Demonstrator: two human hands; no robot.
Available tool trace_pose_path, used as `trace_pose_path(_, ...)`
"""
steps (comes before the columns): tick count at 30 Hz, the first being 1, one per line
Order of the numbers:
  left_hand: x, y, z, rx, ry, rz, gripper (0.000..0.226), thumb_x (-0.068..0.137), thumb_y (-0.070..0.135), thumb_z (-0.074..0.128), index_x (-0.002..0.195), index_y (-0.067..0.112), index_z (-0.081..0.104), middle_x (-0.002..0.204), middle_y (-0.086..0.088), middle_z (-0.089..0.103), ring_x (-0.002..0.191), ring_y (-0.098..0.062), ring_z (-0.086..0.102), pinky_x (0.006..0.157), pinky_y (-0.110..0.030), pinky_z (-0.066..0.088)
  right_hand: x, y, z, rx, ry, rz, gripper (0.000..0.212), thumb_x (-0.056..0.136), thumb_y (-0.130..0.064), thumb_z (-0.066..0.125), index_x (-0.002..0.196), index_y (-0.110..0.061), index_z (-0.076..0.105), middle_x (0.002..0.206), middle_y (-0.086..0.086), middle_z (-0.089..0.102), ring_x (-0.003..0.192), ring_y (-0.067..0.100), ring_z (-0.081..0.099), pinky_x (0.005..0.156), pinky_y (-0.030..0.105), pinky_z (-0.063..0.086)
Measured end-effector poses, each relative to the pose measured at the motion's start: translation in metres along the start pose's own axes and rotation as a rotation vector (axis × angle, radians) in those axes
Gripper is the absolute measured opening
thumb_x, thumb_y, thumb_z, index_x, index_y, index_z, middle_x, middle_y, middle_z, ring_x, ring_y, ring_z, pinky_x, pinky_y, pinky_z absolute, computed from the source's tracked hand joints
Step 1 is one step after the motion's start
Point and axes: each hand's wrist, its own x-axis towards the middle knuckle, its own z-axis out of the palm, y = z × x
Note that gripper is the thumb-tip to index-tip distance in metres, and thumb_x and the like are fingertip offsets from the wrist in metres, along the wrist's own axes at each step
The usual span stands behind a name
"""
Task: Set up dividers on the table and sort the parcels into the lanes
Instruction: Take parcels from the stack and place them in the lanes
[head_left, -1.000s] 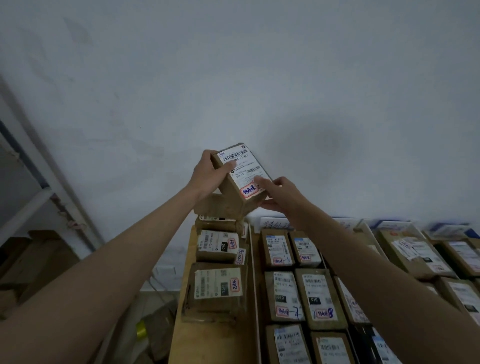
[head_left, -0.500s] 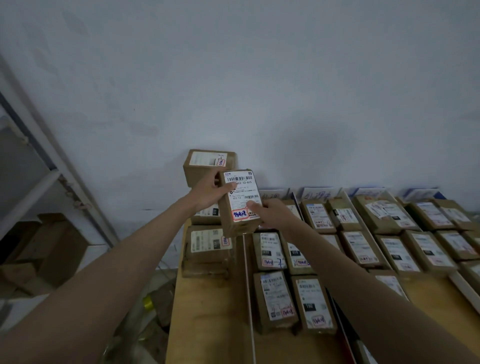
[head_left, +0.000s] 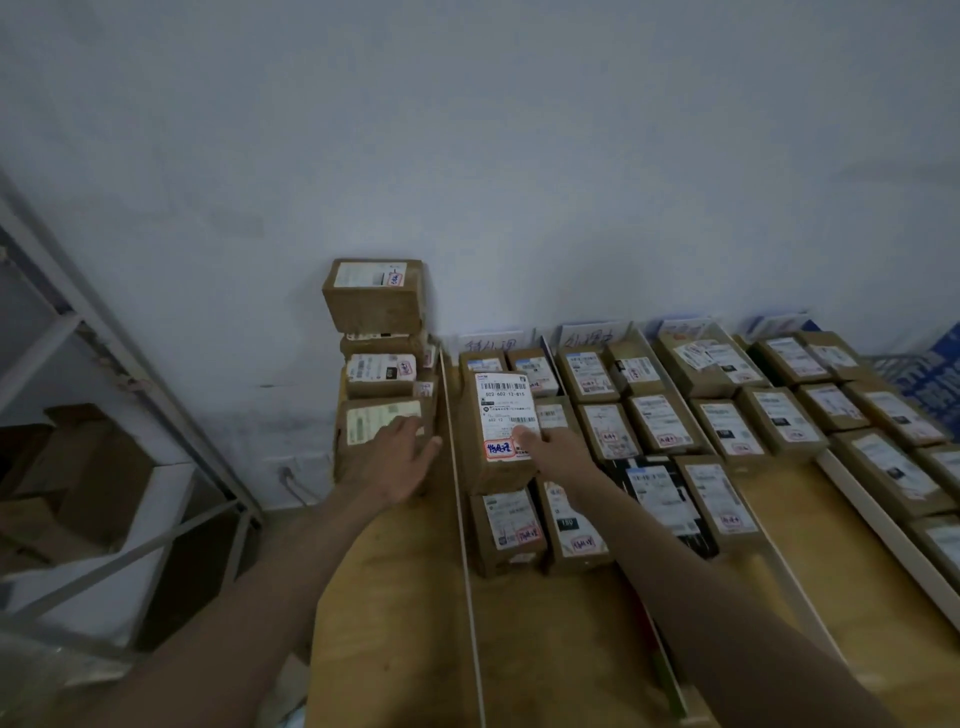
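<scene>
Plenty to upset on the tabletop (head_left: 395, 649), judging by how closely packed with labelled boxes.

Most at risk: the stack (head_left: 374, 332) in the leftmost lane, against the wall. Piled several high and not squarely aligned, so likely to lean or shed its top box if pressed sideways or jogged by a forearm.

Next, the parcel (head_left: 498, 410), lying in the second lane just right of the divider (head_left: 460, 493). Perched on top of other boxes rather than on the wood, hence liable to tilt or slide once let go; cannot tell whether fully settled yet. Also likely to hide the labels beneath.

Then the divider itself: thin, upright, close beside both hands. Easily bumped out of line by a careless withdrawal, blurring the two lanes.

Left hand (head_left: 395, 457): reaching forward, palm down, resting on the lowest box of the stack, fingers (head_left: 410, 423) straight and spread, grasping nothing.

Right hand (head_left: 558, 447): stretched forward at the parcel's right edge, thumb on the label, apparently pinching the box; remaining fingers hidden behind it.
</scene>
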Motion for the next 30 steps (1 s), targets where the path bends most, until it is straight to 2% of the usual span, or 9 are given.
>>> trace_pose_path(2,-0.02,0.006,0.018,0.037,-0.022,0.026,0.042,0.102,0.046,0.04,0.129,0.017,0.052,0.133,-0.006,0.055,0.118,-0.026,0.055,0.093,-0.041,0.048,-0.014,0.019,-0.006,-0.004,0.024,0.007,0.038,0.1,-0.041,0.052,0.112,-0.008,0.066,0.106,0.005,0.071,0.101,0.02,0.067,0.089,0.034,0.055)
trace_pose_path(5,-0.056,0.013,0.048,0.08,-0.024,0.028,0.041,0.101,0.043,0.043,0.132,0.017,0.052,0.132,-0.005,0.054,0.117,-0.026,0.056,0.092,-0.041,0.049,-0.042,0.052,-0.011,-0.034,0.064,-0.051,0.031,0.1,-0.04,0.052,0.104,-0.014,0.068,0.094,-0.003,0.072,0.09,0.013,0.069,0.069,0.02,0.051)
trace_pose_path(10,-0.114,0.017,0.099,0.184,-0.1,0.026,0.043,0.102,0.04,0.043,0.134,0.012,0.052,0.131,-0.007,0.055,0.114,-0.026,0.057,0.093,-0.039,0.047,-0.089,0.116,-0.011,-0.119,0.088,-0.09,0.021,0.101,-0.037,0.052,0.098,-0.021,0.064,0.082,-0.016,0.064,0.076,-0.007,0.06,0.055,0.006,0.043)
trace_pose_path(13,-0.14,0.014,0.121,0.183,-0.166,-0.006,0.045,0.103,0.042,0.041,0.138,0.015,0.049,0.133,-0.005,0.054,0.115,-0.024,0.056,0.094,-0.038,0.046,-0.11,0.156,-0.006,-0.11,0.072,-0.031,0.028,0.101,-0.038,0.052,0.109,-0.015,0.067,0.097,-0.006,0.071,0.082,0.002,0.064,0.065,0.013,0.048)
trace_pose_path(18,-0.169,0.008,0.143,0.193,-0.228,-0.019,0.04,0.102,0.038,0.043,0.131,0.013,0.053,0.126,-0.007,0.056,0.11,-0.027,0.058,0.089,-0.038,0.047,-0.124,0.206,0.012,-0.132,0.043,0.082,0.035,0.1,-0.041,0.054,0.112,-0.012,0.069,0.099,0.0,0.074,0.082,0.008,0.067,0.06,0.016,0.048)
trace_pose_path(21,-0.175,0.002,0.146,0.193,-0.233,-0.043,0.038,0.101,0.038,0.043,0.127,0.013,0.055,0.122,-0.007,0.057,0.106,-0.026,0.057,0.084,-0.036,0.046,-0.12,0.227,0.022,-0.14,0.01,0.155,0.034,0.099,-0.039,0.056,0.11,-0.011,0.07,0.101,0.003,0.075,0.09,0.015,0.07,0.073,0.027,0.057)
trace_pose_path(25,-0.172,-0.009,0.141,0.188,-0.229,-0.087,0.043,0.101,0.042,0.042,0.132,0.014,0.053,0.127,-0.004,0.055,0.11,-0.024,0.056,0.087,-0.037,0.049,-0.109,0.241,0.035,-0.123,-0.022,0.19,0.032,0.098,-0.032,0.059,0.114,-0.008,0.072,0.107,0.006,0.075,0.096,0.017,0.071,0.086,0.036,0.058)
trace_pose_path(28,-0.173,-0.018,0.139,0.199,-0.22,-0.121,0.044,0.101,0.042,0.042,0.135,0.016,0.051,0.129,-0.002,0.055,0.111,-0.022,0.057,0.087,-0.036,0.049,-0.1,0.24,0.049,-0.168,-0.012,0.17,0.032,0.099,-0.032,0.056,0.116,-0.009,0.071,0.109,0.005,0.074,0.099,0.018,0.068,0.083,0.029,0.056)
trace_pose_path(30,-0.176,-0.024,0.139,0.204,-0.217,-0.141,0.044,0.1,0.042,0.042,0.135,0.017,0.05,0.129,-0.001,0.055,0.112,-0.021,0.056,0.087,-0.036,0.048,-0.094,0.235,0.06,-0.175,0.012,0.153,0.032,0.1,-0.033,0.056,0.115,-0.008,0.07,0.109,0.004,0.073,0.089,0.012,0.066,0.065,0.013,0.048)
